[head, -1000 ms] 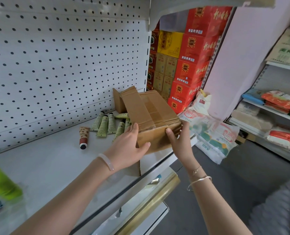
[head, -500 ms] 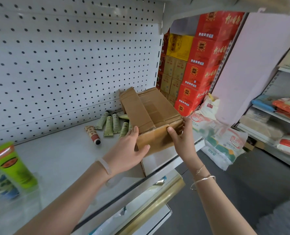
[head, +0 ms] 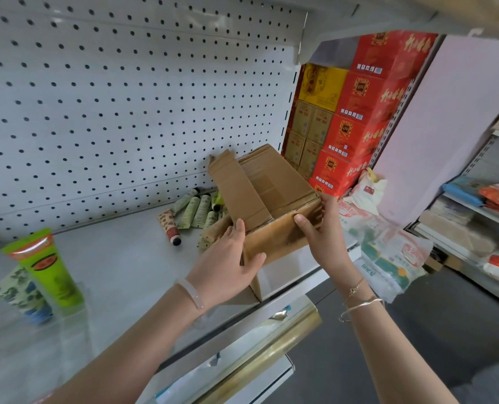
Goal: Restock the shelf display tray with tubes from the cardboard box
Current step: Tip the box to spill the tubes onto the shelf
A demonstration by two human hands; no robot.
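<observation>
firmly, one cardboard box (head: pixel 274 199) is gripped by two hands. the left hand (head: pixel 227 265) is curled round its near left corner, with the thumb laid on the front face and the fingers (head: pixel 238 228) up the left side. the right hand (head: pixel 325 234) is clamped on the near right corner, thumb on the front face, fingers wrapped round the right side. the box is held at the front edge of the shelf (head: pixel 119 258), toward its right end. just beyond the left fingers, loose tubes (head: pixel 197 209) are strewn toward the shelf's back edge. at least five pale green ones are counted, some hidden by the box, plus one brown-patterned tube (head: pixel 169 225) with a dark cap. at the shelf's left end, two tubes are stood in a clear display tray (head: pixel 73 316): one bright green tube (head: pixel 48 269) and one patterned tube (head: pixel 20 290).
</observation>
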